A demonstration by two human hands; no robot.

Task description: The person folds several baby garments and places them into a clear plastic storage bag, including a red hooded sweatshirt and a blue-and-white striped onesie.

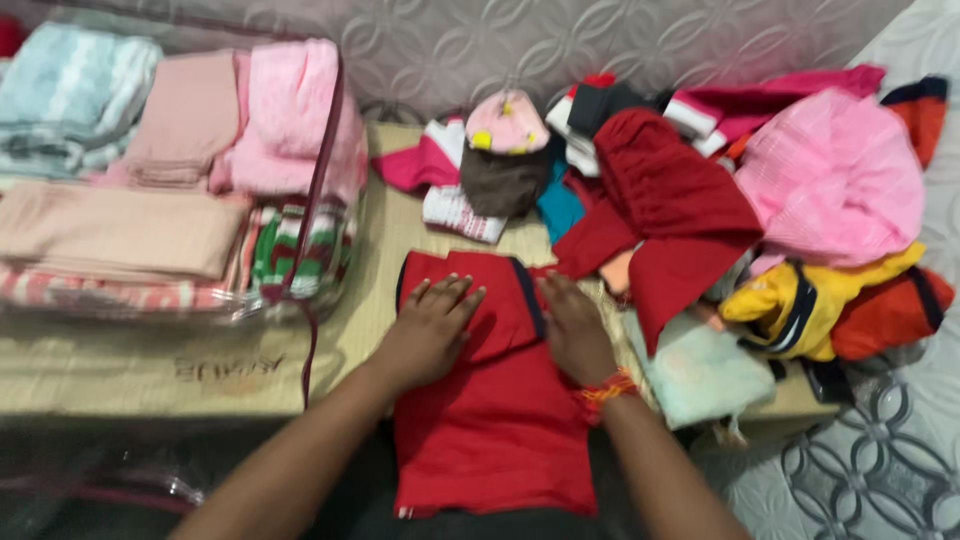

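Observation:
A red garment (490, 420) with dark trim lies flat on the mat in front of me, partly folded. My left hand (430, 328) rests palm down on its upper left part, fingers spread. My right hand (572, 325), with an orange thread band at the wrist, presses flat on its upper right part beside the dark trim. Neither hand grips anything.
A heap of unfolded clothes (740, 190) in pink, dark red, yellow and orange lies to the right. A clear zip storage bag (300, 270) at the left holds folded towels and cloths. A woven mat (150, 370) covers the surface; patterned bedding (880, 470) lies at the right.

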